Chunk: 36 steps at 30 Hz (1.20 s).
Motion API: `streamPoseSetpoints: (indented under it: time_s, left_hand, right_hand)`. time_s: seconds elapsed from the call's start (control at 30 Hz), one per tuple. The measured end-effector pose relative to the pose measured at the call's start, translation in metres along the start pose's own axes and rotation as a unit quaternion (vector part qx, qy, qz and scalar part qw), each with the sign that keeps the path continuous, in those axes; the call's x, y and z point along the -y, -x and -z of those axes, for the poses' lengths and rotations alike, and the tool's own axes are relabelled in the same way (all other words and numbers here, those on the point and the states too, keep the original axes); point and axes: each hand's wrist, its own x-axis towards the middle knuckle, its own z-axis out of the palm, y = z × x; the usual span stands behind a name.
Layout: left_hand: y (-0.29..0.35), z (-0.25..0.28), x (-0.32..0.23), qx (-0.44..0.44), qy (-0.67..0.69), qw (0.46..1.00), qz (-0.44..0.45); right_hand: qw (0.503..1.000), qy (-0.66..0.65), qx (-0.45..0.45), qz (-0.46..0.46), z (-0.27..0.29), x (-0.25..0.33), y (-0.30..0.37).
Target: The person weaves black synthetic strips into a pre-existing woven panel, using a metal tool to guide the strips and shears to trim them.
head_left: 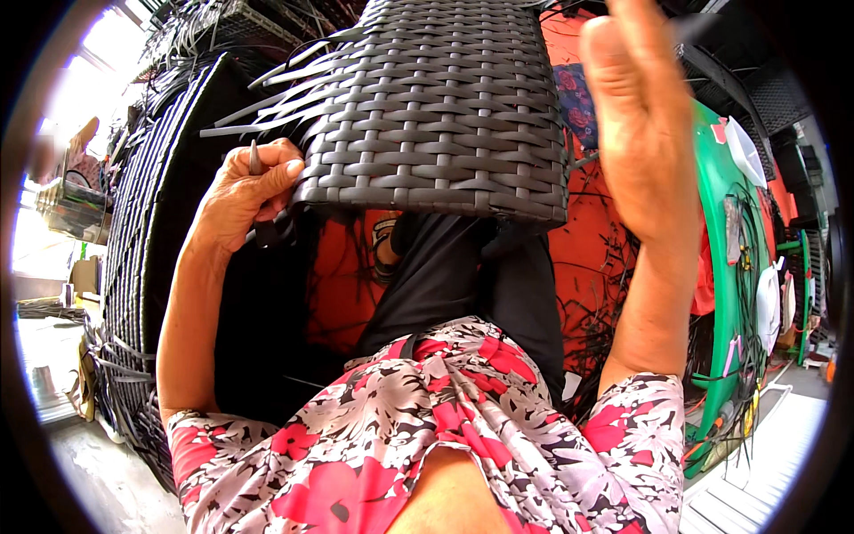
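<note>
In front of me stands a dark grey woven wicker piece (427, 116), made of flat plastic strips. Its loose strip ends (276, 111) fan out on the left side. My left hand (253, 187) is closed at the piece's lower left corner, and the pointed tip of a grey weaving strip (255, 158) pokes up between its fingers. Raised beside the right edge, my right hand (636, 125) is smeared by motion and apart from the weave. A blurred dark shape (698, 28) shows near its fingertips; whether the hand holds it I cannot tell.
A larger dark woven piece (147, 205) stands close on my left. Strip scraps (600, 258) litter the red floor covering (338, 303). To the right is a green plastic chair or panel (725, 329) with cords and small tools. Bundled dark strips (213, 36) lie at the far left.
</note>
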Motion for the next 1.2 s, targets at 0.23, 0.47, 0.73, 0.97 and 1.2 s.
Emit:
streamPoseSetpoints:
  time_s: [0.23, 0.47, 0.73, 0.97, 1.2]
  left_hand:
    - [0.010, -0.006, -0.020, -0.052, -0.165, 0.978, -0.112]
    - [0.021, -0.005, -0.027, -0.105, -0.230, 0.967, -0.035]
    - [0.009, -0.007, -0.026, -0.093, -0.136, 0.984, -0.064]
    - [0.007, -0.010, -0.032, -0.092, -0.252, 0.929, -0.254]
    - [-0.002, -0.011, -0.033, -0.039, -0.307, 0.932, -0.188]
  right_hand:
    - [0.979, -0.062, 0.155, -0.119, -0.034, -0.024, 0.037]
    - [0.979, -0.065, 0.124, -0.146, -0.026, -0.020, 0.044]
    - [0.973, -0.052, 0.166, -0.153, -0.023, -0.018, 0.040]
    - [0.974, -0.052, 0.165, -0.147, -0.024, -0.018, 0.040]
    - [0.974, -0.073, 0.149, -0.156, -0.023, -0.016, 0.042]
